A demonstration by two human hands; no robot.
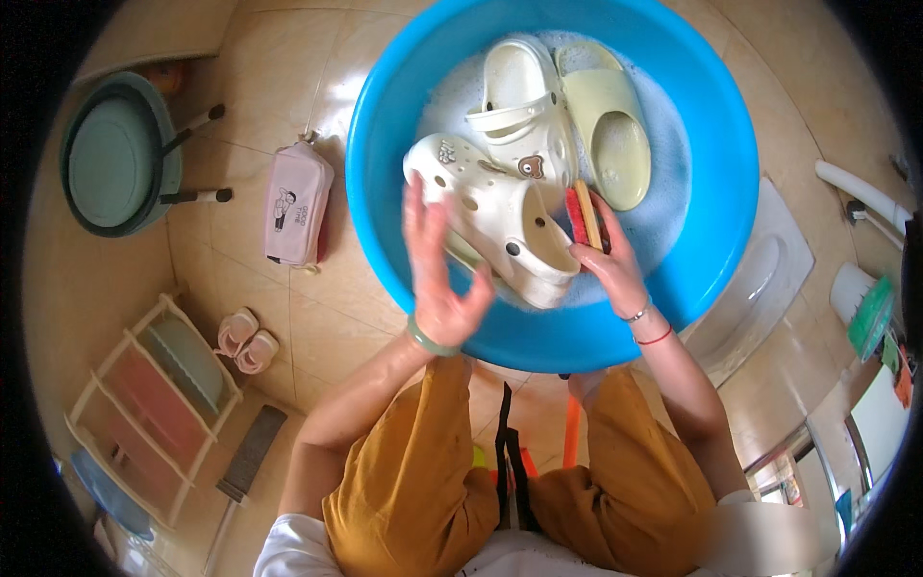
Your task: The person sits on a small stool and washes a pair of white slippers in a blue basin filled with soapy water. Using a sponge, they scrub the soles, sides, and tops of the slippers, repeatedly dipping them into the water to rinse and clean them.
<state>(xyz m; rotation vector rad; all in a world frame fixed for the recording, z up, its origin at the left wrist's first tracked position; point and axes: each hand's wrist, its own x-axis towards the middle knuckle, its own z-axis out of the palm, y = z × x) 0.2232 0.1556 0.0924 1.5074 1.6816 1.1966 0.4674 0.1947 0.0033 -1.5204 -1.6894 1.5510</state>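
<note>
A white clog [490, 212] with charms on its toe lies across the blue basin [385, 53], above sudsy water. Its mate, another white clog [524, 130] with a bear charm, is behind it, beside a pale green slide sandal [608, 125]. My left hand [442, 279] is at the near clog's toe side, fingers spread and slightly blurred; whether it touches the shoe I cannot tell. In my right hand [615, 264] is a scrub brush [585, 217] with red bristles and a wooden back, held by the clog's heel opening. Part of another pale shoe shows under the near clog.
Left of the basin a pink pouch [300, 204] sits on the tiled floor [327, 332]. Farther left are stacked green basins [111, 154], small pink shoes [247, 341] and a rack [154, 409]. A white squat toilet [760, 279] lies to the right, with a green-and-white brush [865, 313] beyond.
</note>
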